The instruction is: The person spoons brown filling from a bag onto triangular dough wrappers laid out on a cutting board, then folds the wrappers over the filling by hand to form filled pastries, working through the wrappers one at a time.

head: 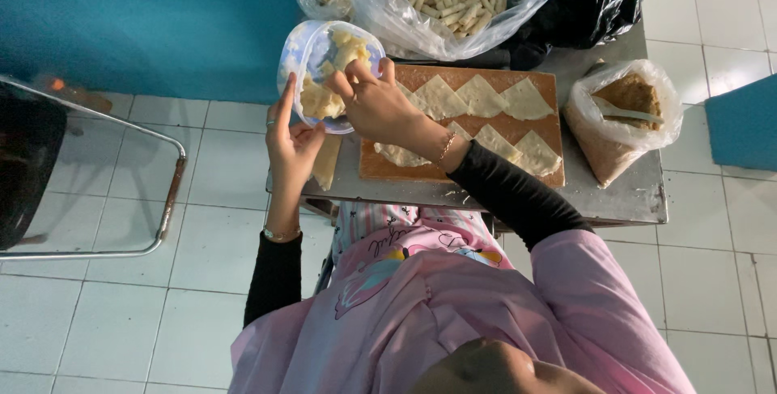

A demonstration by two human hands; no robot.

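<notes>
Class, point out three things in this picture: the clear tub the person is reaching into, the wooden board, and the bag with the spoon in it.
clear tub [301, 47], head view, on its left rim.
wooden board [494, 126], head view, bare wood between the dough triangles.
bag with the spoon [603, 155], head view, on its lower plastic side.

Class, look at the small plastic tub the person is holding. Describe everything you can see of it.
The plastic tub is small, round and translucent with a bluish tint, tilted so its open mouth faces the camera. It holds pale yellow pieces of food. The left hand supports it from below, one finger raised along its rim, while the right hand reaches its fingers into the contents. It is held beyond the left edge of the wooden board, in front of the blue wall.
</notes>
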